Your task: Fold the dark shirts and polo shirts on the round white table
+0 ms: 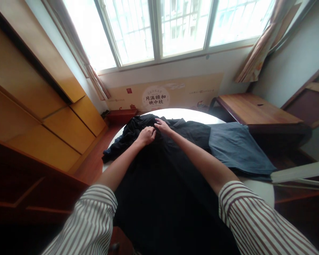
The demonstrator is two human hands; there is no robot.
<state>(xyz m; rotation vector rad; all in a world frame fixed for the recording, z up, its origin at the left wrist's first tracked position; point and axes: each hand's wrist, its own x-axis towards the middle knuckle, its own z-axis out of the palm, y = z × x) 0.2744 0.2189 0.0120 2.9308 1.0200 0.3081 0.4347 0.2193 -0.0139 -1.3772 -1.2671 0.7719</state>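
1. We stand at a round white table (199, 114), both arms stretched out over its top, our brown-and-white striped sleeves (257, 216) pushed up towards the elbows.
2. A large black cloth garment (172, 170) covers the middle of the table and runs along it towards us, its collar-like folds lying near the far rim.
3. Our left hand (148, 135) is over the far half of the table, its fingers curled closed on the black cloth.
4. Our right hand (162, 126) is just beside it above the same part of the table, fingers partly extended over the garment; the cloth is so dark there that we cannot tell whether they pinch it.
5. On the table's left side lies a rumpled heap of black fabric (119, 138), with a touch of dark blue low on its outer edge.
6. On the table's right side a flat grey-blue piece of fabric (234, 145) is spread out, its corner reaching the rim.
7. Beyond the table, a beige printed banner (180, 90) runs along the wall under a wide, bright window (156, 32).
8. Right of the table stands a brown wooden desk (268, 109); left of it, yellow-brown wooden cabinets (55, 131).
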